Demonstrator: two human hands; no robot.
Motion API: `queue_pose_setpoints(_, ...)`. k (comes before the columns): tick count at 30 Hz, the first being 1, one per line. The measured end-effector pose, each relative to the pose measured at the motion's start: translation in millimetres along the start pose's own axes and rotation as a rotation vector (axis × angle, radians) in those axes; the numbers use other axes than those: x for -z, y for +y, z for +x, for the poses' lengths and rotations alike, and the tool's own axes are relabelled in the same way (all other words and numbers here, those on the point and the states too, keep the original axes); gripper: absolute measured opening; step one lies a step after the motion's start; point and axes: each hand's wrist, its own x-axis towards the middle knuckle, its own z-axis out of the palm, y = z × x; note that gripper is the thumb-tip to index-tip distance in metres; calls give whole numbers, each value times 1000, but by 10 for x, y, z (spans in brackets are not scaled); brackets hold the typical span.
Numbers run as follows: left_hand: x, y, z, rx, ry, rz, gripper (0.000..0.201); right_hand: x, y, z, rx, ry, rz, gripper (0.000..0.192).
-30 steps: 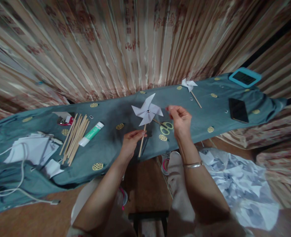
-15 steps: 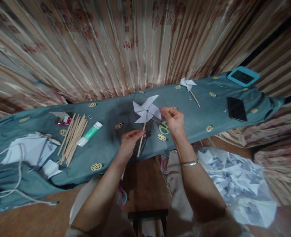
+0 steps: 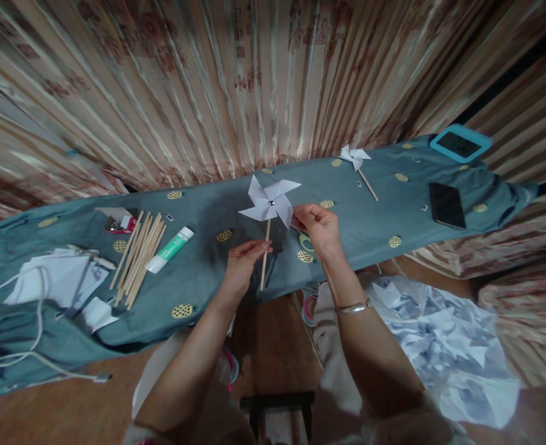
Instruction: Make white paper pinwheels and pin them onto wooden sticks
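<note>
A white paper pinwheel (image 3: 266, 201) with a silver pin at its centre stands upright on a thin wooden stick, above the green cloth. My left hand (image 3: 245, 262) pinches the stick below the blades between thumb and fingertips. My right hand (image 3: 319, 228) is closed, its fingertips at the edge of the right-hand blade. Behind that hand a pair of scissors with green handles (image 3: 306, 241) lies mostly hidden. Farther back on the cloth, a second white pinwheel (image 3: 356, 158) rests on its side.
Left on the green cloth (image 3: 208, 272) lie several wooden sticks (image 3: 138, 262), a glue tube (image 3: 170, 250), a red box of pins (image 3: 120, 222), white paper sheets (image 3: 60, 278) and a white cable (image 3: 36, 321). At right are a phone (image 3: 446, 205), a blue-framed clock (image 3: 461, 142) and a bag of paper pieces (image 3: 449, 346).
The pinwheel's blades have turned and its head has shifted slightly left. My right hand has moved a little left with it, while my left hand keeps its grip on the stick.
</note>
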Motion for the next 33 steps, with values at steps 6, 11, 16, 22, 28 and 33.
queue_pose_setpoints(6, 10, -4, 11, -9, -11, -24, 32, -51, 9, -46, -20, -33, 8, 35)
queue_pose_setpoints(11, 12, -18, 27, -19, 7, -27, 32, -106, -10, -93, -54, -64, 23, 32)
queue_pose_setpoints(16, 18, -29, 34, -32, 3, -33, 30, -143, -3, -127, -76, -96, 38, 31)
queue_pose_setpoints(22, 27, -35, 40, -39, 4, -41, 31, -158, 23, -148, -76, -122, 25, 32)
queue_pose_setpoints(28, 40, -36, 41, -50, -17, -45, 30, -183, 39, -166, -75, -136, 12, 32)
queue_pose_setpoints(33, 36, -15, 27, -46, -9, -43, 31, -205, 46, -169, -77, -143, -4, 32)
